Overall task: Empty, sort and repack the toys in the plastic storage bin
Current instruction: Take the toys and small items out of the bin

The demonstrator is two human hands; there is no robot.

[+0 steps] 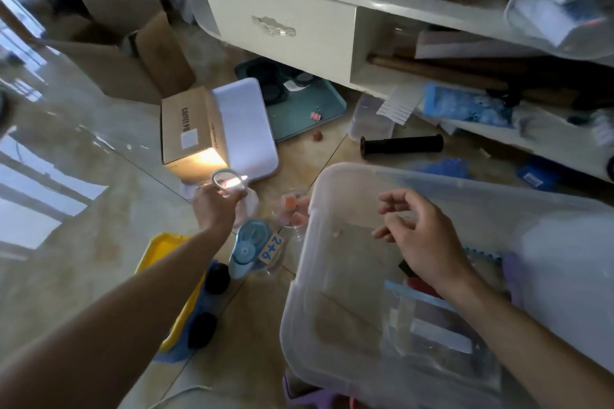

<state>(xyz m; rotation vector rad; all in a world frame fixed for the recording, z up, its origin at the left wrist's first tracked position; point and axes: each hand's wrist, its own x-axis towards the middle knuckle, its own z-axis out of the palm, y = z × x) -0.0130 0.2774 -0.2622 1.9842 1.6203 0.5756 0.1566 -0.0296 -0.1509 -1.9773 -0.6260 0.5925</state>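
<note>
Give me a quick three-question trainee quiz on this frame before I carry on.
1. True or false: the right hand holds a toy.
2. What does the left hand hold? A) ring-shaped item B) black tube C) cardboard box
3. What sum is printed on the tag beside the bin?

Key: 1 false, it hovers open over the bin. 2 A, the ring-shaped item. 3 2+6.

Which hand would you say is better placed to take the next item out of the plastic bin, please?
The right hand, probably. It hovers open and empty over the plastic bin, right above what remains inside. The left hand reaches away over the floor, its fingers closed on a small ring-shaped item.
</note>
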